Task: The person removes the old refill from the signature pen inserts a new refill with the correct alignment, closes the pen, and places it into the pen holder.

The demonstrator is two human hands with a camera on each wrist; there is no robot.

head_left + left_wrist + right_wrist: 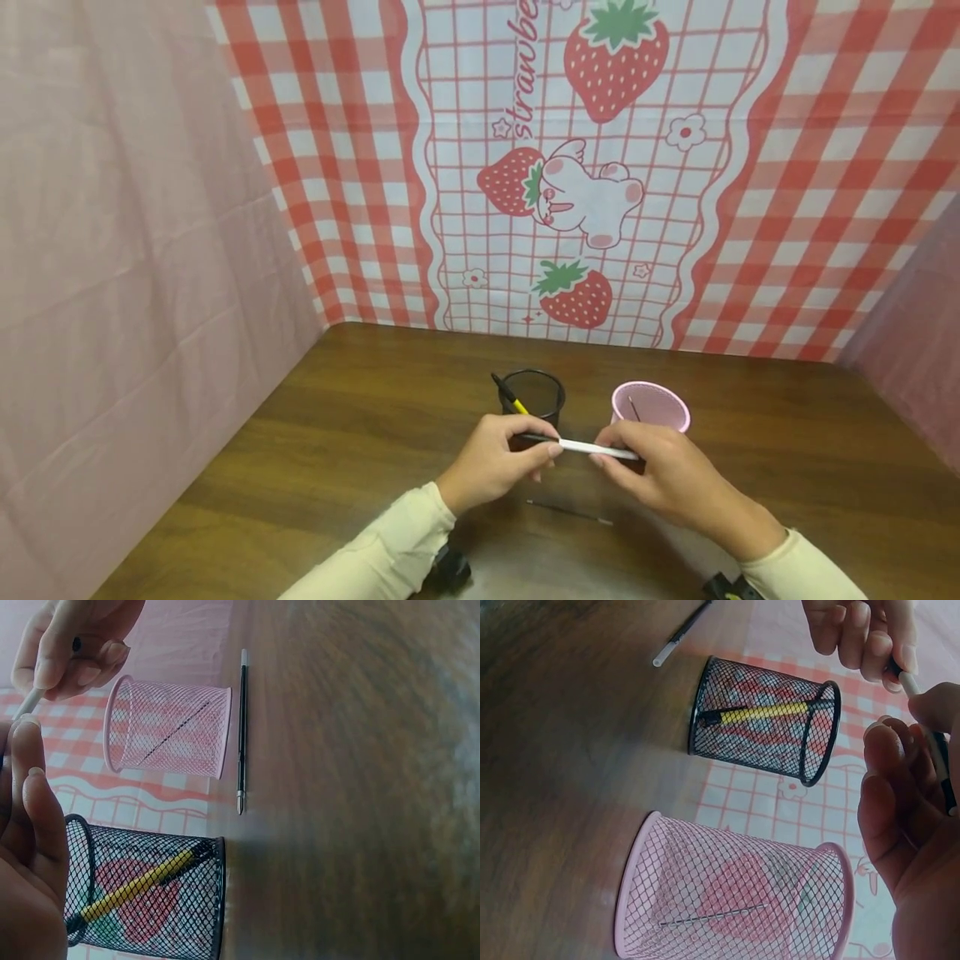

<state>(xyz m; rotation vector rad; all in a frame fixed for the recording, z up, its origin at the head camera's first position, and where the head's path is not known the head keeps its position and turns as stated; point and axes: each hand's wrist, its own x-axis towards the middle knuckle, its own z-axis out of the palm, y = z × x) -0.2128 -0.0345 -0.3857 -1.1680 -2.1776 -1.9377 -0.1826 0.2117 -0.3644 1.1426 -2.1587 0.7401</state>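
Observation:
A slim pen with a white barrel (pixel 581 447) and dark ends is held level between both hands, above the table. My left hand (pixel 498 458) pinches its dark end between thumb and fingers. Thumb and fingers of my right hand (pixel 667 467) grip the other end of the white barrel. In the right wrist view, a dark part of the pen (pixel 941 769) runs along the right palm. Below the hands a thin black pen refill (pixel 570 512) with a pale end lies on the wood; the left wrist view shows its metal tip.
Behind the left hand stands a black mesh cup (pixel 532 372) with a yellow-and-black pen (pixel 517 402) leaning inside. A pink mesh cup (pixel 651 385) stands behind the right hand, holding a thin dark stick (pixel 174 733). Checked strawberry cloth (pixel 360 167) hangs at the table's back edge.

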